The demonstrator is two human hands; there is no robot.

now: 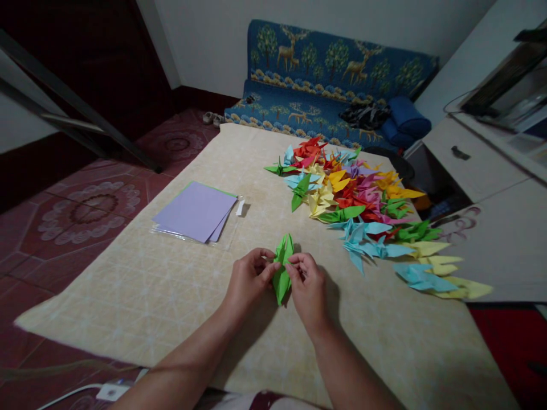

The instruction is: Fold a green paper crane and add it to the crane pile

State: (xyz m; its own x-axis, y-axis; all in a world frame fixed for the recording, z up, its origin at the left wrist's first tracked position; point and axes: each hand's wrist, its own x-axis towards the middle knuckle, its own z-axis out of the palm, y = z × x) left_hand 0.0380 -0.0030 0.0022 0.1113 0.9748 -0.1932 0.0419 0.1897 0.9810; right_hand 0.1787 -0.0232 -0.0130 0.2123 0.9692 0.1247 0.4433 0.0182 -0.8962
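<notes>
One folded green paper (282, 279) points lengthwise toward the blue sofa (318, 71).

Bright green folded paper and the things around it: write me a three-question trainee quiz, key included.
1. True or false: the bare left hand and bare right hand both touch the bright green folded paper.
2. Where do the square lilac paper sheets lie? (a) left of the hands (b) right of the hands (c) between the hands
3. Fill in: the blue fabric sofa is patterned with trees and ____.

Key: 1 true; 2 a; 3 deer.
</notes>
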